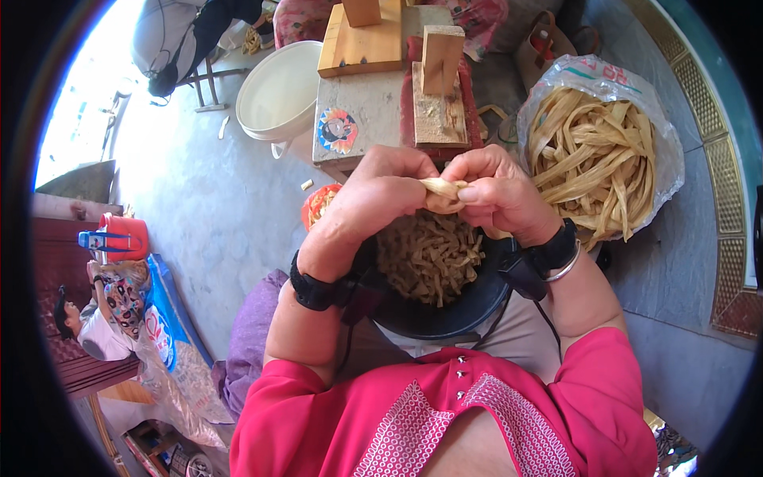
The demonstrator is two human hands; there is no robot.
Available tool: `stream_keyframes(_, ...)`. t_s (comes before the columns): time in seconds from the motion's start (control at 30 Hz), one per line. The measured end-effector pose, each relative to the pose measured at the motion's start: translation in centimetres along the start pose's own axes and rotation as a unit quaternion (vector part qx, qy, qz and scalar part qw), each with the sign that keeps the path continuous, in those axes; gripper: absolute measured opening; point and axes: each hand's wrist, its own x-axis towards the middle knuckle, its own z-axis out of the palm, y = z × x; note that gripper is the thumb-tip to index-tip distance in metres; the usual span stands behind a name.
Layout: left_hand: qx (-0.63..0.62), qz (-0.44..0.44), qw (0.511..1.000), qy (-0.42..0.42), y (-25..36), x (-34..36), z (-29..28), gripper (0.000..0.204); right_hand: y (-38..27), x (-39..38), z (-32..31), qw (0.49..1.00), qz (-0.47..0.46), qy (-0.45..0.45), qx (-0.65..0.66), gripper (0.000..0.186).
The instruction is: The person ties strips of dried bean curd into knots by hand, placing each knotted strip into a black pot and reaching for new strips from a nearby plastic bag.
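My left hand and my right hand meet in front of me, both closed, with fingertips pinching one pale tan strip. The strip looks folded or twisted into a small bundle; its exact form is partly hidden by my fingers. Beneath my hands a dark round basin rests at my lap, holding many short tan pieces. To the right, a clear plastic bag stands open, full of long, flat strips of similar colour.
Ahead stands a low bench carrying wooden block stands. Left of it are a white bucket and a small red container. Another person sits at the far left near a red bucket; a further person is at the upper left.
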Motion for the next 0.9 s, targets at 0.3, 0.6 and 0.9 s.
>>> stream_keyframes(0.3, 0.242, 0.200, 0.926, 0.208, -0.8, 0.0, 1.2, 0.007, -0.1, 0.6, 0.0, 0.997, -0.054, 0.033, 0.039, 0.017)
stream_keyframes(0.6, 0.085, 0.066, 0.989, 0.101, -0.3, -0.6, 0.8, 0.035, -0.2, 0.6, 0.5, 0.988, -0.089, 0.039, -0.120, 0.015)
stream_keyframes(0.9, -0.165, 0.094, 0.982, 0.011, -0.8, -1.2, -0.7, 0.037, -2.2, -1.0, -0.6, 0.910, -0.151, 0.099, -0.373, 0.013)
